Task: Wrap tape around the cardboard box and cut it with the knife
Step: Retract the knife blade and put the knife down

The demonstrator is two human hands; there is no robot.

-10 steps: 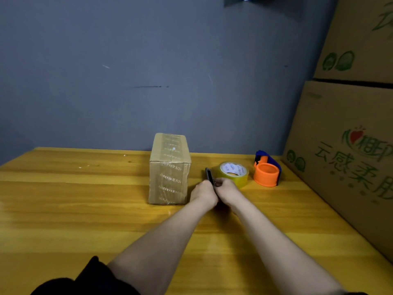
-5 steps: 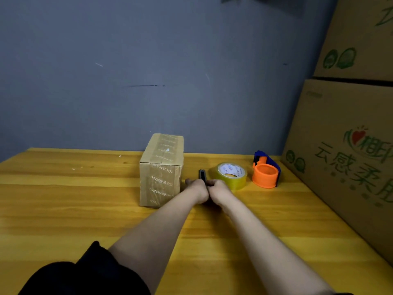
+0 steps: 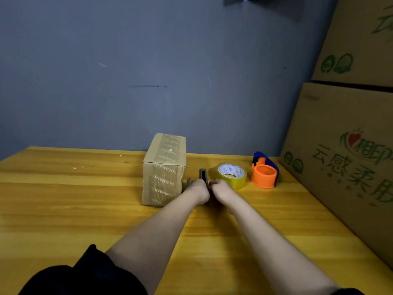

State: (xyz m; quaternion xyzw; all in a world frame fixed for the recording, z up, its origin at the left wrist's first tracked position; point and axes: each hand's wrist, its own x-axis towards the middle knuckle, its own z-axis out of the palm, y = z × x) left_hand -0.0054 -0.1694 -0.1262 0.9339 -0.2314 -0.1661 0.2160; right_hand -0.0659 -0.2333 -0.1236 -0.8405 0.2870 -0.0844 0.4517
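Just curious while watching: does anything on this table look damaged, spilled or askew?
Nothing stands out. The cardboard box stands upright and taped, and the tape roll lies flat beside the orange dispenser.

A blue-grey wall [image 3: 148, 60] fills the upper frame, marked by a dark streak [image 3: 147, 86] at centre. A yellow wooden table [image 3: 63, 209] spans the lower half. At right, 2 big printed cartons [image 3: 348, 145] stand stacked. The light is dim.

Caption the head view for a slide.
Both hands hold the knife between taped cardboard box and tape roll.
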